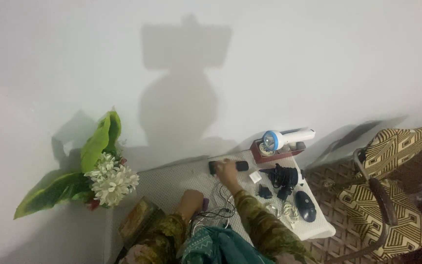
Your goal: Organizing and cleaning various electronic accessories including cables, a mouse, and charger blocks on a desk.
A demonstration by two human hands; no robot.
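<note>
Leaves (74, 166), broad and green, are fanning out at the far left beside a cluster of white flowers (111, 180), both leaning against the pale wall. Next along, a patterned brown-and-gold box (139, 219) is lying at the near left corner of the white, finely dimpled table (172, 183).

The left hand (191, 199) is resting low on the table with its fingers curled in; whether it is pinching anything cannot be told, though a small purple object is showing just beside it and thin cables (218, 211) are trailing right by it. The right hand (227, 171) is reaching further back, well apart from the left, and is lying over a flat black device (239, 166), fingers spread on top of it rather than clamped around it.

To the right, a small white square adapter (255, 176) is sitting near a coiled black cord (283, 177), with a glossy black mouse (306, 205) lying below. Behind them, a white torch with a blue rim (286, 138) is lying across a small reddish tray (262, 156). At the far right, a chair with geometric brown-and-cream upholstery (396, 195) is standing.
</note>
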